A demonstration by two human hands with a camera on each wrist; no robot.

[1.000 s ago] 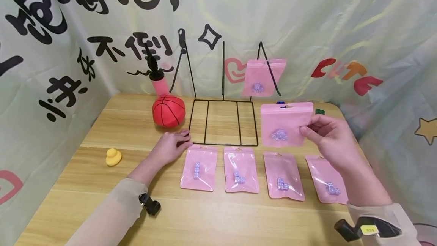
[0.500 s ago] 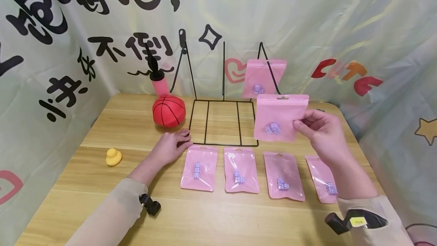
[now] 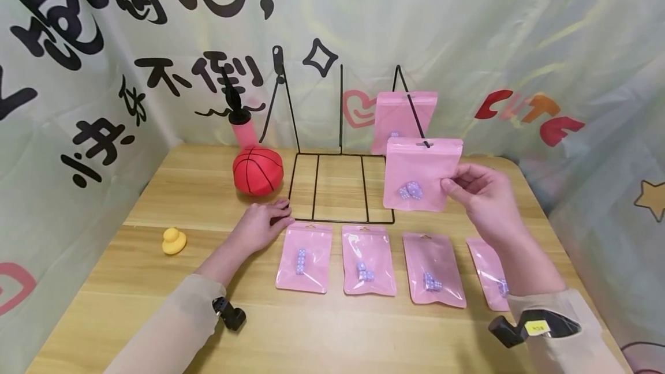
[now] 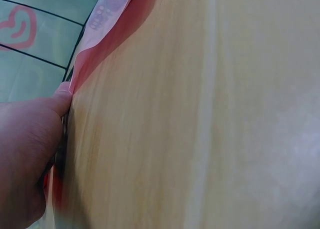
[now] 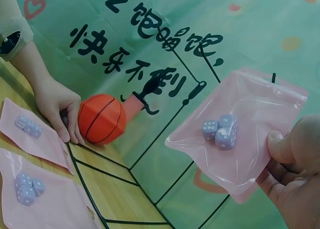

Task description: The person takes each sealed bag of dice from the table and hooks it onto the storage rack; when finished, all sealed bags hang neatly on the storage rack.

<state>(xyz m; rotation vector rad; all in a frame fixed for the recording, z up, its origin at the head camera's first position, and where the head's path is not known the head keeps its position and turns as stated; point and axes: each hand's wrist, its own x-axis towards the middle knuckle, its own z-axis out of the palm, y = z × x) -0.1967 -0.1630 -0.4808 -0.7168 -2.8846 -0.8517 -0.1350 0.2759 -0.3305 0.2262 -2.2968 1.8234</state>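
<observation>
head view: right hand (image 3: 485,198) raised, pinching pouch (image 3: 422,173)

1. A light wooden table (image 3: 156,189) with visible plank grain fills the foreground.
2. A pale green printed backdrop (image 3: 441,27) with black characters, hearts and stars surrounds it.

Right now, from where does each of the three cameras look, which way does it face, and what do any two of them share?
Head: above the wooden table, facing forward and down; both hands and sleeves show, the right hand pinching a pink plastic pouch of purple dice.
Left wrist: low along the tabletop; the left hand rests by a black wire rack.
Right wrist: under the right hand, facing the backdrop.
Shared: head and right wrist both show the held pouch and the red basketball.
</observation>
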